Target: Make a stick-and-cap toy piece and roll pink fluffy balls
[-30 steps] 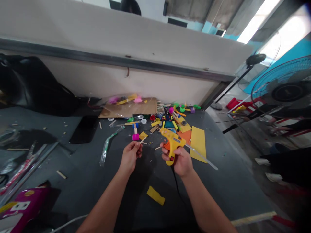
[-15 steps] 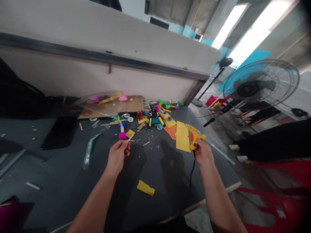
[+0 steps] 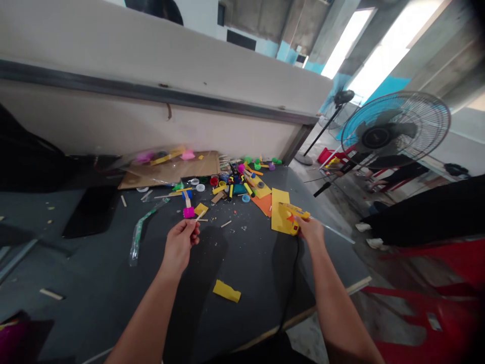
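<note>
Between the thumb and fingers of my left hand (image 3: 180,243) is a short, thin pale wooden stick (image 3: 200,216), its tip pointing up and to the right. Just beyond it lie a stick piece with blue and pink ends (image 3: 188,204) and a small yellow paper scrap (image 3: 202,208). My right hand (image 3: 311,230) is wrapped round a yellow hot glue gun (image 3: 294,217), whose nozzle points left and whose black cord (image 3: 293,275) hangs down toward the table edge. Under the gun is a yellow sheet (image 3: 279,196), beside an orange sheet (image 3: 262,204).
Caps, clay bits and pliers (image 3: 242,188) crowd the back of the dark table (image 3: 257,313). Cardboard (image 3: 132,178) rests against the partition. A yellow paper strip (image 3: 226,290), a plastic-wrapped green item (image 3: 139,232) and a black phone-like slab (image 3: 91,211) lie around. A fan (image 3: 379,136) stands right.
My right hand has brought the glue gun left and slightly down, over the yellow sheet. The left hand still pinches the stick, nearly in place. The whole view has shifted a little.
</note>
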A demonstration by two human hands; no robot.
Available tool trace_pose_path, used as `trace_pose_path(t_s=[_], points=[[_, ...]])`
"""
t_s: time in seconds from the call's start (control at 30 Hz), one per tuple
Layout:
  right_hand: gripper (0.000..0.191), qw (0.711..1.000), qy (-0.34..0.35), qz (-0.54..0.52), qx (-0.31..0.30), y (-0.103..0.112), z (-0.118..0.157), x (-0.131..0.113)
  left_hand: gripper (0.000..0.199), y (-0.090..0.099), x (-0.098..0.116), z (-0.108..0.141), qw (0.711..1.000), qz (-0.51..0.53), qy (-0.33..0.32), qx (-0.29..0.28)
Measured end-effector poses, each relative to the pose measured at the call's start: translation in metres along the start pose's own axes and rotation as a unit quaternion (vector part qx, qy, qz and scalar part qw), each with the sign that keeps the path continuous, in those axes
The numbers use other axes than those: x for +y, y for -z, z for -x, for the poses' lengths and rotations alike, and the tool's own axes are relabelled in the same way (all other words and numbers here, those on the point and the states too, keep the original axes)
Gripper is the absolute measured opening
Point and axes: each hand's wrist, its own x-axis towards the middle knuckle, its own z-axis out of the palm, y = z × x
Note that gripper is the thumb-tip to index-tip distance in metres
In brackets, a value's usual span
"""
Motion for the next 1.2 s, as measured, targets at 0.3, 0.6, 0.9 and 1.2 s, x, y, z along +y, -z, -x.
trace_pose_path(t_s=[0.3,0.6,0.9,1.2], points=[[0.029,0.987,0.067,0.139,0.038,0.013,0.046,-0.049,0.023,-0.001,0.003,0.004,0.999,-0.038,-0.005,-0.018],[0.015,0.852,0.487,-0.008,-0.19,-0.095,0.099,-0.124,0.024,-0.001,-0.002,0.007,0.994,-0.095,-0.014,-0.054],[0.011,0.877,0.433,-0.07,-0.195,-0.106,0.097,-0.117,0.025,-0.001,-0.005,0.004,0.986,-0.153,-0.025,-0.057],[0.014,0.857,0.235,-0.348,-0.297,-0.092,0.128,-0.134,0.025,-0.007,-0.006,0.009,0.968,-0.233,-0.054,-0.078]])
